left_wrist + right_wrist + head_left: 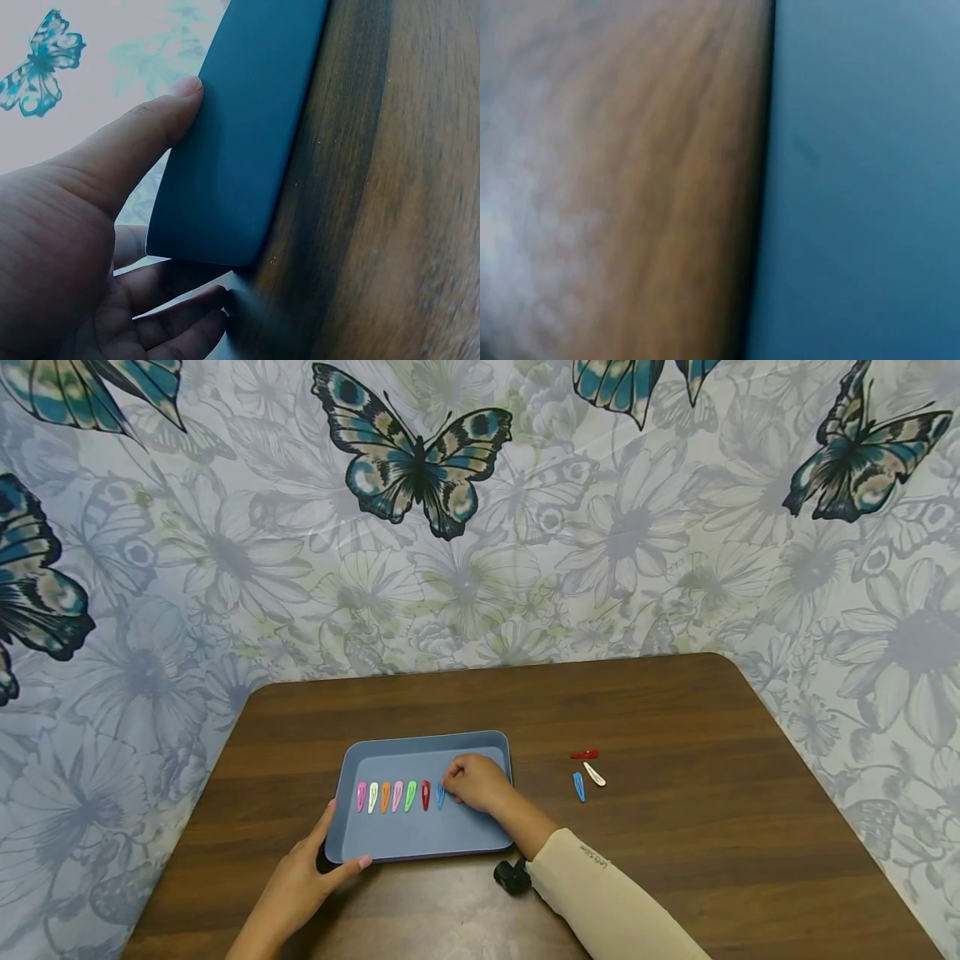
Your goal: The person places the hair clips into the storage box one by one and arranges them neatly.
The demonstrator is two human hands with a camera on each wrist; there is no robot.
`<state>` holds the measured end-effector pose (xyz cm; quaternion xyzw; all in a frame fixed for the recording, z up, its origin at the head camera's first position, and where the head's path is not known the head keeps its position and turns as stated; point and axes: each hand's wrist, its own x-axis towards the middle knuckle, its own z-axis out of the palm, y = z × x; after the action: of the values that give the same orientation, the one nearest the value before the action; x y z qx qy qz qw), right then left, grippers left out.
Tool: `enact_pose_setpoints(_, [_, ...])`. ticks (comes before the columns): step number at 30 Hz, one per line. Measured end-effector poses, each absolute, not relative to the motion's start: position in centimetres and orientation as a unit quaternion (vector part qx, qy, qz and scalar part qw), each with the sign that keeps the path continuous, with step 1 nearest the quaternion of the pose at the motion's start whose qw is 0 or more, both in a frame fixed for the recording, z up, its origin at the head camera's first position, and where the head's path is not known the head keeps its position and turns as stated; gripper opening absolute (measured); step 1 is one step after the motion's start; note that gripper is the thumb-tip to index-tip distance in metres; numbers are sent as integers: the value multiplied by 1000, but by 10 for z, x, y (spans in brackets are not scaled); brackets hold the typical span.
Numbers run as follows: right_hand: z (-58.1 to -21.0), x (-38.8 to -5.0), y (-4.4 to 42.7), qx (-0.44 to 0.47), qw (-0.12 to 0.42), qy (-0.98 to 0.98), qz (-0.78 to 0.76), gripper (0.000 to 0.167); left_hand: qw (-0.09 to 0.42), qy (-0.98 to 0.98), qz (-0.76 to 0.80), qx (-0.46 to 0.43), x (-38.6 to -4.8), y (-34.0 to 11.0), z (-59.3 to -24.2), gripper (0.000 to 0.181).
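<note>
A blue-grey tray lies on the table, bearing a row of snap hair clips in pink, white, orange, green, red and blue. My left hand holds the tray's near left corner; in the left wrist view the thumb rests against its rim and the fingers lie around the corner. Over the tray, my right hand pinches a blue hair clip at the row's right end, beside the red hair clip. The fingertips partly cover the blue clip. In the right wrist view no hand shows, only the tray and table.
Right of the tray, a red clip, a white clip and another blue clip lie on the brown wooden table. A black device sits at the right wrist. Behind the table hangs a butterfly-patterned backdrop.
</note>
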<state>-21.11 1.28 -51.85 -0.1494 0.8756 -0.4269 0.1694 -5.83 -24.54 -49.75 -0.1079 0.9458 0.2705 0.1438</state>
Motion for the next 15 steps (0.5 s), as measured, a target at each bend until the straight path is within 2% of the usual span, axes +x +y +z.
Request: enact_pose_setpoints(15, [-516,-210,11,-144,154,889,-406,22,141,947,268,-108,-58,-245,-496,118])
